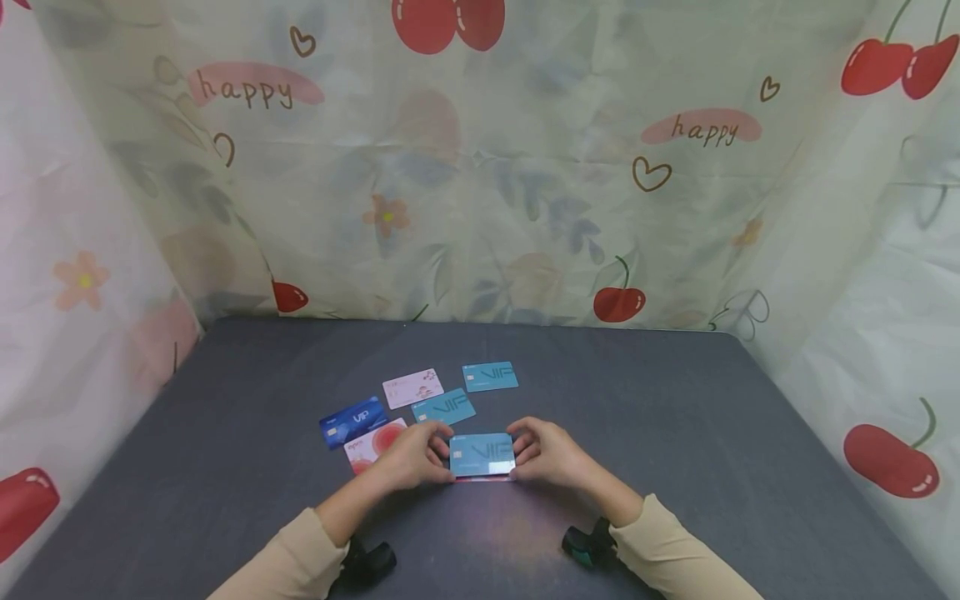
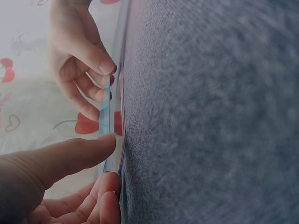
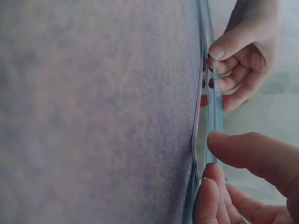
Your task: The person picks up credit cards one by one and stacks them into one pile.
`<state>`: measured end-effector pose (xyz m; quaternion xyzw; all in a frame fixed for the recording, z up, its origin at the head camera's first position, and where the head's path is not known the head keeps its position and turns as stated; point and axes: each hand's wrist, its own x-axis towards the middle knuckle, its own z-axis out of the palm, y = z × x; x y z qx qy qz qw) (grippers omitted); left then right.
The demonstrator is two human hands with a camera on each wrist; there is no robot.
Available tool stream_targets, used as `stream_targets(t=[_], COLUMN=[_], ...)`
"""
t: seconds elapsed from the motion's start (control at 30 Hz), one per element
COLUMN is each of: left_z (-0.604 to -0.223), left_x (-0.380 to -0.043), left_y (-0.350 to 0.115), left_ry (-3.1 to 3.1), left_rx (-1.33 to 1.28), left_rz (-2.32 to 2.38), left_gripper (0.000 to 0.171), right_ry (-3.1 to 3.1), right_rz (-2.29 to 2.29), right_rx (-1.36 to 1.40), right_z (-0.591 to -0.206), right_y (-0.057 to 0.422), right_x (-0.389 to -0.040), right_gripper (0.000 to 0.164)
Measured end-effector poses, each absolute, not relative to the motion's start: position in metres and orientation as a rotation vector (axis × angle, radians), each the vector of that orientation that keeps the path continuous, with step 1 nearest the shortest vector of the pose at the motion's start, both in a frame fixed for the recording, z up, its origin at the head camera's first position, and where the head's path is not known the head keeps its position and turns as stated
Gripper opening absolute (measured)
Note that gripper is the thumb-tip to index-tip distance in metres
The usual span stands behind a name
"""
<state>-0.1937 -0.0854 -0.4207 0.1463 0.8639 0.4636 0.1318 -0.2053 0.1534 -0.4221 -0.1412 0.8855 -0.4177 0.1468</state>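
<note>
Between my two hands is a light blue VIP card point(image 1: 482, 452), face up, pinched at its short sides. My left hand point(image 1: 417, 456) grips the left end and my right hand point(image 1: 551, 454) the right end, thumbs at the near corners. In the left wrist view the blue card point(image 2: 105, 114) shows edge-on, raised slightly off the grey table. Below it, flat cards point(image 3: 196, 135) lie on the cloth in the right wrist view; a pink edge point(image 1: 483, 479) peeks out in the head view. The blue card hides most of what lies under it.
Behind my left hand lie a red-and-pink card point(image 1: 369, 446), a dark blue card point(image 1: 352, 422), a pale pink card point(image 1: 412, 388) and a light blue card point(image 1: 444, 406). Another light blue card point(image 1: 490, 376) lies farther back. Patterned curtains point(image 1: 487, 233) stand behind the table.
</note>
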Motion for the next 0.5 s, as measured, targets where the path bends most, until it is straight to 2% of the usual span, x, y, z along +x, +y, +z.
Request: stream_targets(t=[0.5], left_z=[-0.4216], left_x=[-0.1929], left_y=[-0.0832], left_ry=[2.556], left_rx=[0.437], left_rz=[1.266], left_gripper=[0.052], right_ry=[2.530], right_rz=[-1.177], right_rx=[-0.470], right_z=[-0.4210], right_y=[0.1553], right_x=[-0.2047], right_gripper=[0.052])
